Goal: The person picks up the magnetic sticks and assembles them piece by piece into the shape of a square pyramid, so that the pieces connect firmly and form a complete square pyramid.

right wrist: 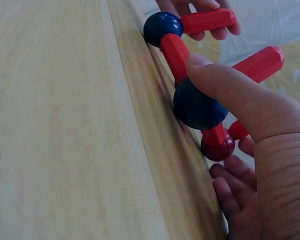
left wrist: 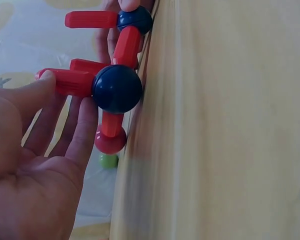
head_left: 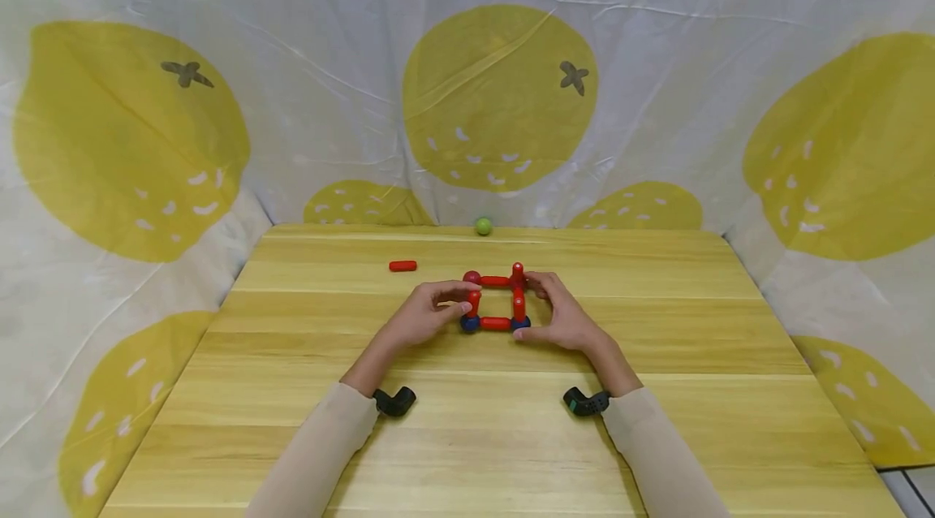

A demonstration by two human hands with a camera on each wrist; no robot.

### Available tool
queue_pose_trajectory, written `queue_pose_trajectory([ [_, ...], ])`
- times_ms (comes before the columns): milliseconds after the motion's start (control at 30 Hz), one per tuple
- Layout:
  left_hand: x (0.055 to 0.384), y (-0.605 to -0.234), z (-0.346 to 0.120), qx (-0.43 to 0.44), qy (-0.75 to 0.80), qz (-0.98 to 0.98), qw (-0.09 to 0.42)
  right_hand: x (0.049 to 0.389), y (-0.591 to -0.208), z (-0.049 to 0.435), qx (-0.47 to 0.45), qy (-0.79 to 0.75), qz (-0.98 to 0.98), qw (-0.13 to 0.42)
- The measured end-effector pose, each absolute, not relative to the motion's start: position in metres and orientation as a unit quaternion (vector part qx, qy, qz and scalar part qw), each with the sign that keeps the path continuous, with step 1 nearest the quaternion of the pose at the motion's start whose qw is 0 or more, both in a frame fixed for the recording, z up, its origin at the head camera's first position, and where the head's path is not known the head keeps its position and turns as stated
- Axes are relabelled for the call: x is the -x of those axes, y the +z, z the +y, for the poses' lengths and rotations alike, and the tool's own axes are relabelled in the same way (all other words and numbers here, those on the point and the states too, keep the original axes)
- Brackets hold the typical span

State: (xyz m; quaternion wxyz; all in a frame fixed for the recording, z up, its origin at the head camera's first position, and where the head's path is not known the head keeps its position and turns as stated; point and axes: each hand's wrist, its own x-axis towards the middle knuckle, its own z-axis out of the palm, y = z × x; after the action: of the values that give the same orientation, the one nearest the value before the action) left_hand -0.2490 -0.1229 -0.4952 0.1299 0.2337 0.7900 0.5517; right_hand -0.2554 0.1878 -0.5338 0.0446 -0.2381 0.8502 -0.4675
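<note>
A square frame of red rods and balls lies on the table, its front edge a red rod (head_left: pixel 495 324) between two dark blue balls. My left hand (head_left: pixel 425 313) pinches the upright red rod (left wrist: pixel 72 82) on the left blue ball (left wrist: pixel 117 89) between thumb and fingers. My right hand (head_left: pixel 566 319) spans the frame's right side, thumb on the right blue ball (right wrist: pixel 197 105), fingers curved by the back crimson ball (right wrist: pixel 217 146). Another crimson ball (head_left: pixel 471 278) forms the back left corner. Red rods also stand up at both right corners.
A loose red rod (head_left: pixel 402 266) lies on the wooden table (head_left: pixel 497 437) at the back left. Near the back edge sits a green ball (head_left: pixel 483 226). Behind the table hangs a lemon-print cloth (head_left: pixel 657 128).
</note>
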Motion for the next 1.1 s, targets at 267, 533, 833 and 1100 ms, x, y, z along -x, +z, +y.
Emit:
queue_pose_trajectory([
  [267,0.253,-0.496,-0.132,-0.248,0.534,0.804,0.078,0.255,-0.532,0.189,0.266,-0.451,0.851,0.032],
  [533,0.256,-0.501,-0.139,-0.253,0.436,0.862,0.056,0.254,-0.531,0.184,0.241,-0.441,0.864,0.046],
  [833,0.252,-0.501,-0.138,-0.226,0.450,0.859,0.091,0.254,-0.525,0.188,0.247,-0.486,0.837,0.053],
  [1100,0.247,-0.501,-0.136,-0.221,0.444,0.865,0.076,0.252,-0.525,0.184,0.244,-0.451,0.855,0.071],
])
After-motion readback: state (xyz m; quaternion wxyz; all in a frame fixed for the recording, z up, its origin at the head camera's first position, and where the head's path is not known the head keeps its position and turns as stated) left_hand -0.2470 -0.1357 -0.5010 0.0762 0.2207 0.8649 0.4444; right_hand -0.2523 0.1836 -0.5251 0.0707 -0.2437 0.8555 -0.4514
